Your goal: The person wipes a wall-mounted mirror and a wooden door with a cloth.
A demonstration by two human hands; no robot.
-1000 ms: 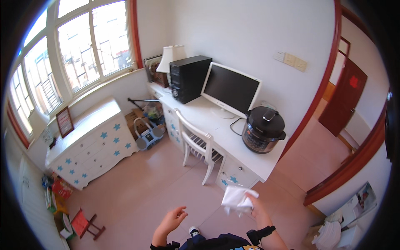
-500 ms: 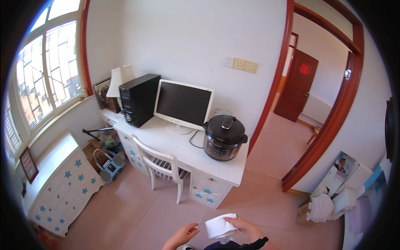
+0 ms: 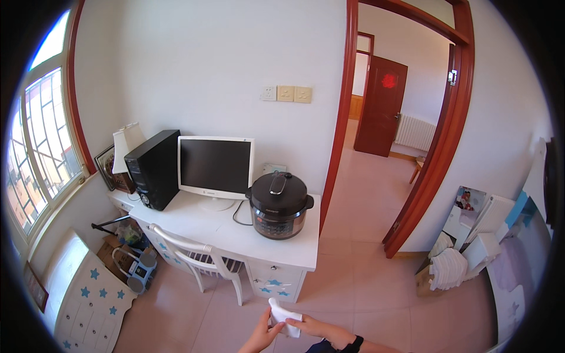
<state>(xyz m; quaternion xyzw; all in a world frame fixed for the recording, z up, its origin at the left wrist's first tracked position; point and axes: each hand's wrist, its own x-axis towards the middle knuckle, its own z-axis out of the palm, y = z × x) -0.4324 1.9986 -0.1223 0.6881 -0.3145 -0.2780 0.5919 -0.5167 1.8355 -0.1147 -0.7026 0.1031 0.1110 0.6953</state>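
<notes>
Both my hands are at the bottom centre, in front of the desk, holding one folded white sheet [image 3: 281, 313] that looks like a cloth or paper tissue. My left hand [image 3: 263, 335] pinches its left side with the thumb over it. From the other side my right hand [image 3: 313, 325], a black band on its wrist, grips the right edge. The sheet's upper end stands up and curls slightly. Parts of the fingers are hidden behind it.
A white desk [image 3: 282, 252] carries a black electric pressure cooker [image 3: 279, 206], a monitor [image 3: 215, 167] and a computer tower [image 3: 153, 170]. A white chair [image 3: 194, 256] is tucked under it. A star-patterned dresser [image 3: 88, 306] stands left; a doorway with a red-brown frame [image 3: 338, 141] opens right of the desk.
My left hand, free before, has come to the white sheet and now holds it along with my right hand. The sheet has turned more upright, and my view has swung right.
</notes>
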